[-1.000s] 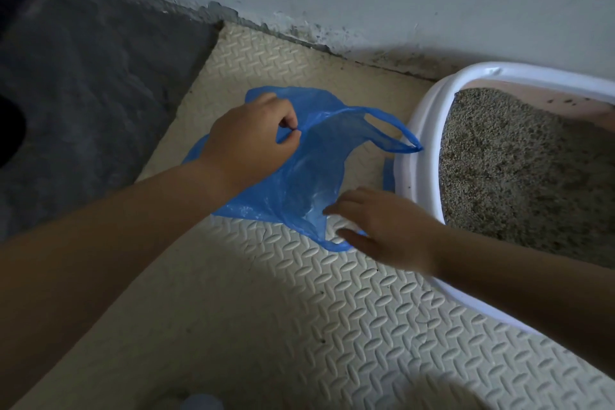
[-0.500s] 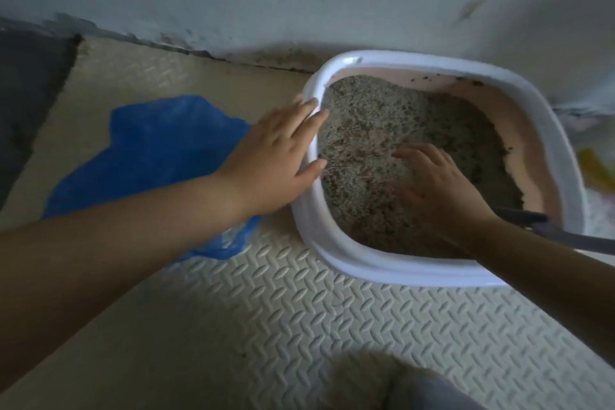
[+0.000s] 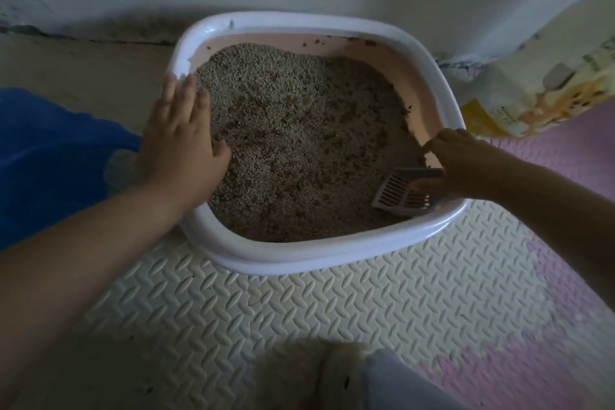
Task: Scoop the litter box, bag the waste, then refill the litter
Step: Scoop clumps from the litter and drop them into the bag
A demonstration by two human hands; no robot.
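Fingers of the right hand (image 3: 466, 161) curl over the handle of the scoop (image 3: 401, 192) and grip it; the handle itself is hidden under the hand. The slotted head pokes out to the left, long axis roughly left-right, in the near right corner of the litter box (image 3: 299, 265). Fingers of the left hand (image 3: 181, 143) are straight, flat on the left rim, holding nothing. The litter (image 3: 293, 130) spreads left and far from the head. The blue bag (image 3: 50, 163) lies left of the box, nearer the left hand. Its mouth is cut off at the frame edge; clumps are hard to pick out in the dim light.
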